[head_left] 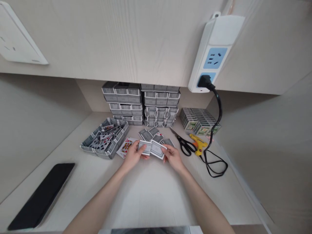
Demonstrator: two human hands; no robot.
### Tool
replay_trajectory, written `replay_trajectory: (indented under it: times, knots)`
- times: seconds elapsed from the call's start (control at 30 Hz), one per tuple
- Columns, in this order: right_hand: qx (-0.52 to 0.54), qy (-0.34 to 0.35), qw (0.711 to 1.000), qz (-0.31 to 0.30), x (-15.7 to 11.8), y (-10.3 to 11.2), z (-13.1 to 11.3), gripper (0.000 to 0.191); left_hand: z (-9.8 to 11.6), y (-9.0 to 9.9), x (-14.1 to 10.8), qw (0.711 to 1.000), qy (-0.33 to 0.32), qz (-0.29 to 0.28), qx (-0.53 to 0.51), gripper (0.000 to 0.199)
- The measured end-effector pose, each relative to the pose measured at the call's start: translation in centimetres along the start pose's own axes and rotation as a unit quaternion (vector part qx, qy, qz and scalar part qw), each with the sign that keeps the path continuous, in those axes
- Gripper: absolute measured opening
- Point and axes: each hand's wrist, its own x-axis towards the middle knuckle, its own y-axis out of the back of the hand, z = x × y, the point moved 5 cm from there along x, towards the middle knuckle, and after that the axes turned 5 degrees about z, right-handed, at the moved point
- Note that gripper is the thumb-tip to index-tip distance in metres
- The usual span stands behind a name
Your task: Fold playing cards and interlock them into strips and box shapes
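My left hand [133,153] is closed on a playing card [145,148] with its grey patterned back facing up. Between the thumb and fingers of my right hand [172,156] is another playing card [157,149], tilted and meeting the first one at the middle. Whether each hand holds one card or more, I cannot tell. Just beyond my hands lie loose face-down cards [145,134], partly covered by the held ones. Beside my left hand, face-up cards [126,146] rest on the desk, a court card on top.
At left stands a tray made of cards [110,152] with loose cards inside; nearer is a black flat case [44,195]. Card-built boxes [126,98] are stacked behind. To the right are scissors [186,145], a yellow glue gun [198,143], its black cord [220,110], card packs [200,119] and a power strip [219,35].
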Motion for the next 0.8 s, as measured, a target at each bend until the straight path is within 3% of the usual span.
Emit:
replay_trajectory:
  times: [0.37, 0.63, 0.8]
  knots:
    - [0.005, 0.029, 0.998, 0.054, 0.4, 1.4, -0.6, 0.037, 0.0, 0.4, 0.4, 1.000, -0.003, 0.005, -0.003, 0.032]
    - [-0.024, -0.003, 1.000, -0.020, 0.2, 0.1, 0.4, 0.037, 0.1, 0.1, 0.0, 1.000, -0.006, 0.010, -0.005, 0.033]
    - [-0.036, -0.018, 0.997, -0.064, 0.1, -0.2, 0.9, 0.036, 0.5, 0.3, -0.3, 0.998, -0.030, 0.028, 0.044, 0.049]
